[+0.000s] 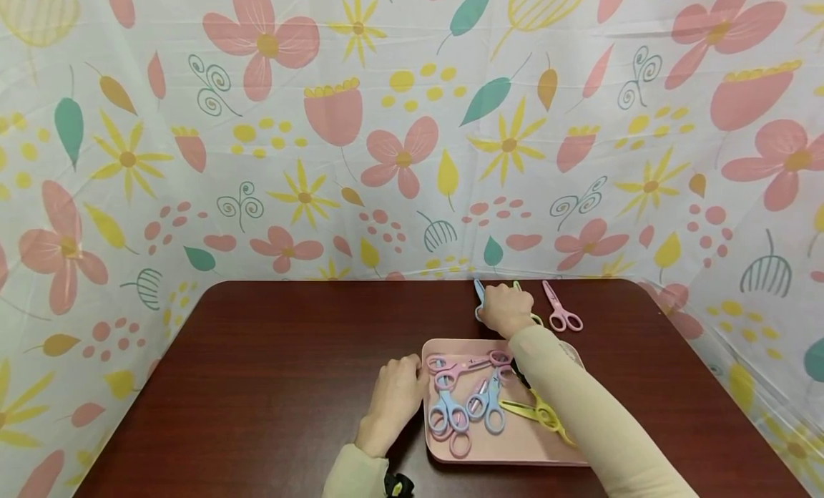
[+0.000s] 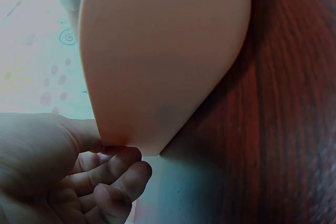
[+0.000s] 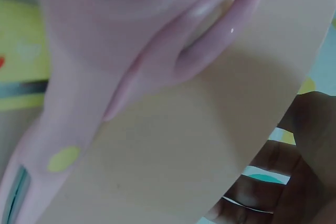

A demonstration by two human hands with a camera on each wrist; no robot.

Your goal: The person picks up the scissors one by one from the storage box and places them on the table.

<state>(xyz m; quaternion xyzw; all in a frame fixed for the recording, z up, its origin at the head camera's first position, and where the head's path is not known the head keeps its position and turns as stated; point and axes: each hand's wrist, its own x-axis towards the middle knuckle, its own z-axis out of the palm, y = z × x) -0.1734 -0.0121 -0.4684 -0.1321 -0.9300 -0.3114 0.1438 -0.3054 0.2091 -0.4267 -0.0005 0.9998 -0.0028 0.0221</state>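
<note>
My left hand (image 1: 398,391) grips the left edge of a pink tray (image 1: 508,455); in the left wrist view its thumb and curled fingers (image 2: 123,166) meet at the tray's rim. At the table's back, my right hand (image 1: 507,310) pinches the handle end of blue scissors (image 1: 478,289), whose blades point away. The hand hides much of this handle. Yellow-green scissors (image 1: 536,319) lie partly behind the same hand, and pink scissors (image 1: 561,315) lie to its right. In the right wrist view, pink scissors (image 3: 89,61) in the tray loom close, with my fingers beyond the rim.
Several pink, blue (image 1: 494,412) and yellow scissors (image 1: 541,412) lie overlapping in the tray. My right forearm (image 1: 592,412) crosses over the tray's right side. Behind the dark wooden table (image 1: 270,369) hangs a flowered cloth (image 1: 399,219).
</note>
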